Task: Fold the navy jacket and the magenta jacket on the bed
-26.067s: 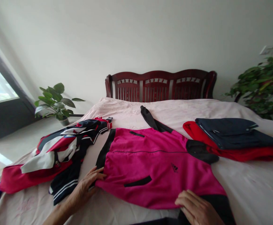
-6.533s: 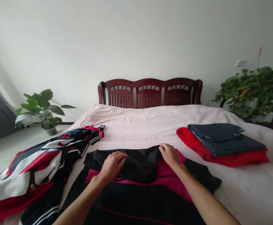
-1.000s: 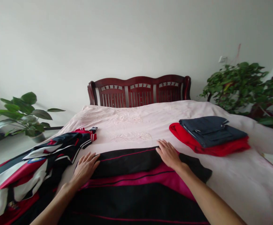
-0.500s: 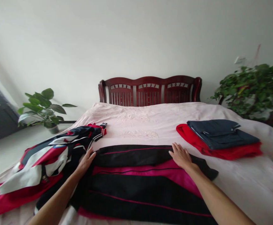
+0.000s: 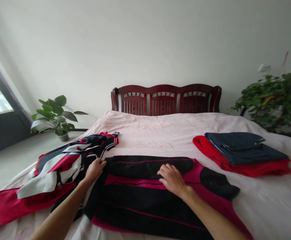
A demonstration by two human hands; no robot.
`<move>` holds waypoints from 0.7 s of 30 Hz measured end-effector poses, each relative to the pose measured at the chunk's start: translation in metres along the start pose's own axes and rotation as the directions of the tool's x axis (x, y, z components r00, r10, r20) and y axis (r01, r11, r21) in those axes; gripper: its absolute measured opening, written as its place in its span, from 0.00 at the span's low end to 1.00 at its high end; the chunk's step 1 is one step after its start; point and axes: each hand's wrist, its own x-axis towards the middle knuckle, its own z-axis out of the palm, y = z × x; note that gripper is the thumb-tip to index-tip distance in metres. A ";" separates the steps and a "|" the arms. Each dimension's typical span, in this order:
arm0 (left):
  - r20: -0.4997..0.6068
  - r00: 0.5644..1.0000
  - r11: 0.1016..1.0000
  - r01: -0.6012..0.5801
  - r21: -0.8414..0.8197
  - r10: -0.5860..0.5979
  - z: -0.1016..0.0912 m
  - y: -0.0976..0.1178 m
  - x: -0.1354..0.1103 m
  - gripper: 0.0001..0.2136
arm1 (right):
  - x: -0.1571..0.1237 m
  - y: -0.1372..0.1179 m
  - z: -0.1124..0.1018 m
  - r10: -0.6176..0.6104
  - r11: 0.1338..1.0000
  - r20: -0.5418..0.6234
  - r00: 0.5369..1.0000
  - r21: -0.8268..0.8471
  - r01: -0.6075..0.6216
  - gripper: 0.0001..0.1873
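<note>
A black and magenta jacket (image 5: 140,196) lies spread on the bed in front of me, one black sleeve laid lengthwise along its far side. My left hand (image 5: 94,170) is at the jacket's far left corner, thumb and fingertips pinched on the sleeve's end. On the middle of that sleeve rests my right hand (image 5: 172,179), fingers loosely bent and apart, not gripping the cloth. Just left of my left hand is a loose heap of red, white and navy clothes (image 5: 52,178). Part of the jacket is hidden under my right forearm.
At the right, a folded navy garment (image 5: 245,148) lies on a folded red one (image 5: 263,168). The pink bedsheet (image 5: 153,135) reaches back to a dark red wooden headboard (image 5: 163,100). Potted plants stand at left (image 5: 57,116) and right (image 5: 275,103).
My right hand has slid left along the sleeve, uncovering the magenta shoulder area. My left hand's fingers, spread before, have closed on the sleeve's end. The view has turned slightly left.
</note>
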 end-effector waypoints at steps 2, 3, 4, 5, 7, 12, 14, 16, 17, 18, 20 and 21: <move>-0.025 1.000 1.000 -0.001 0.009 0.001 -0.010 0.011 0.007 0.09 | 0.007 0.009 -0.002 0.103 0.993 -0.010 0.995 0.065 -0.103 0.07; -0.032 0.999 1.000 0.003 0.013 -0.003 -0.015 0.017 0.009 0.08 | 0.012 0.014 -0.003 0.167 0.978 -0.018 0.986 0.132 -0.164 0.09; -0.037 0.999 1.000 0.006 0.016 -0.006 -0.019 0.024 0.011 0.08 | 0.016 0.019 -0.005 0.225 0.954 -0.021 0.974 0.209 -0.216 0.10; -0.046 0.999 1.000 0.004 0.016 -0.003 -0.022 0.033 0.011 0.08 | 0.022 0.024 -0.007 0.268 0.925 -0.016 0.963 0.282 -0.253 0.10; -0.076 0.997 0.999 -0.034 0.006 0.034 -0.025 0.054 0.004 0.09 | 0.031 0.032 -0.010 0.301 0.881 0.009 0.954 0.381 -0.282 0.10; 0.102 0.943 0.925 -0.281 -0.257 0.315 0.014 0.118 -0.068 0.09 | 0.047 0.041 -0.011 0.242 0.857 0.058 0.968 0.455 -0.242 0.09; 0.259 0.886 0.887 -0.278 -0.370 0.386 0.047 0.141 -0.109 0.04 | 0.049 0.042 -0.011 0.230 0.848 0.039 0.973 0.483 -0.220 0.09; 0.501 0.817 0.744 0.142 -0.653 0.284 0.081 0.161 -0.143 0.03 | 0.050 0.043 -0.011 0.229 0.837 0.012 0.973 0.508 -0.204 0.10; 0.624 0.764 0.505 0.478 -0.719 0.165 0.097 0.169 -0.154 0.06 | 0.050 0.043 -0.012 0.231 0.832 0.001 0.973 0.519 -0.198 0.10; 0.640 0.759 0.405 0.551 -0.729 0.121 0.111 0.176 -0.160 0.07 | 0.050 0.043 -0.013 0.232 0.827 -0.009 0.973 0.529 -0.192 0.10; 0.643 0.766 0.187 0.632 -0.752 -0.005 0.130 0.187 -0.161 0.09 | 0.049 0.042 -0.015 0.223 0.818 -0.021 0.975 0.548 -0.175 0.10; 0.607 0.792 0.138 0.609 -0.781 -0.065 0.136 0.191 -0.156 0.09 | 0.048 0.041 -0.015 0.214 0.815 -0.025 0.977 0.556 -0.164 0.10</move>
